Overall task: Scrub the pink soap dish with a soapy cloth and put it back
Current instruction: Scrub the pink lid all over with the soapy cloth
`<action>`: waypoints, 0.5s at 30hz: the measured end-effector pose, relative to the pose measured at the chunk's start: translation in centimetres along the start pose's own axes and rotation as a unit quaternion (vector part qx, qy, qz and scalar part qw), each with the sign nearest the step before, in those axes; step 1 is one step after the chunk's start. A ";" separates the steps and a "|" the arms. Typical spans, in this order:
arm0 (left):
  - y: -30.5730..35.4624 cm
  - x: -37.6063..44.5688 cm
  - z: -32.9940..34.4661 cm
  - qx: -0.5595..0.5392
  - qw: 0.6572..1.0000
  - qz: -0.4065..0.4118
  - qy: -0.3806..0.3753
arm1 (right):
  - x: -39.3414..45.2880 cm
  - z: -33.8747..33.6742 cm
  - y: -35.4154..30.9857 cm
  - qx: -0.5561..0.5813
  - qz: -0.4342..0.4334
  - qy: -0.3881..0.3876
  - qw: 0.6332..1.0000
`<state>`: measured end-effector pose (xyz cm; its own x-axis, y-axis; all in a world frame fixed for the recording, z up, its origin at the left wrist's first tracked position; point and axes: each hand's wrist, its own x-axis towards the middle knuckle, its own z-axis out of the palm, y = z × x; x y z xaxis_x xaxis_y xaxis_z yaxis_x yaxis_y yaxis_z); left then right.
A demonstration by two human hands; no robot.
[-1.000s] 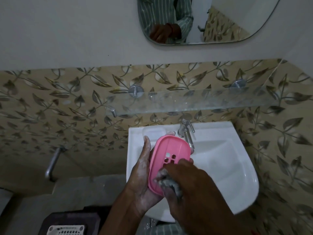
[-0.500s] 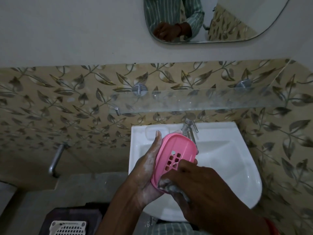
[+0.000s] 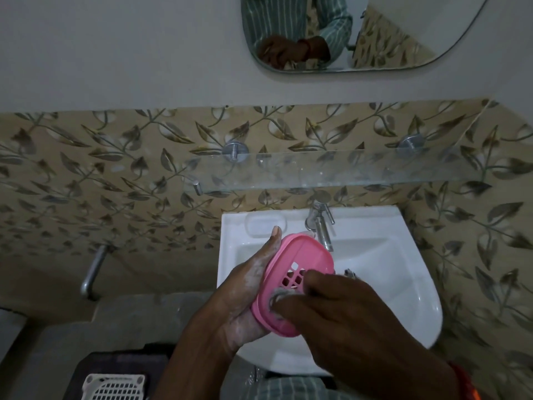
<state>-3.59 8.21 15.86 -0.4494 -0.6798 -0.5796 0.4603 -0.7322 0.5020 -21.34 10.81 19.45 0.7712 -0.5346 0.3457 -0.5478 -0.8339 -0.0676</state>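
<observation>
white ceramic washbasin (image 3: 403, 284) below: left hand (image 3: 248, 295) cradles the oval pink plastic soap dish (image 3: 291, 278), fingers curled behind it; right hand (image 3: 340, 316) pinches a grey soapy cloth (image 3: 281, 295) against it. scrubbing underway; replacing it remains.

You face a plain grey-white upper wall (image 3: 121, 53) with a rounded mirror (image 3: 403, 33) hung on it. Below runs a band of beige leaf-patterned tiles (image 3: 115, 174), turning the corner at your right. A glass shelf (image 3: 331, 171) on metal pegs sits above a white washbasin (image 3: 403, 284) with a chrome tap (image 3: 320, 223). A metal pipe (image 3: 93, 272) leaves the wall at left. The light is dim.
</observation>
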 end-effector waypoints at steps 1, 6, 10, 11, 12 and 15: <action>0.0 -0.1 -0.1 -0.001 1.000 0.004 0.001 | 0.0 0.0 0.3 -0.015 0.015 0.011 1.000; -0.6 -0.5 0.5 0.012 0.999 0.040 0.021 | 0.2 0.1 1.7 -0.041 0.108 0.039 0.992; -0.9 -0.8 0.9 0.019 0.998 0.059 0.027 | 0.5 -0.5 1.9 -0.047 0.162 0.065 0.984; -0.7 -0.9 0.9 0.026 0.997 0.072 0.033 | 0.5 -0.4 1.5 -0.053 0.171 0.056 0.982; -0.5 -0.9 0.8 0.030 0.995 0.084 0.036 | 0.5 -0.5 1.2 -0.056 0.183 0.046 0.981; 0.1 -0.9 0.8 0.031 0.992 0.106 0.053 | -0.2 -0.1 0.3 -0.007 0.201 0.018 0.979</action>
<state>-3.75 8.68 16.94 -0.2635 -0.8132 -0.5190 0.4859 -0.5766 0.6568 -21.66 10.68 19.42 0.4805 -0.8139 0.3266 -0.8093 -0.5550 -0.1925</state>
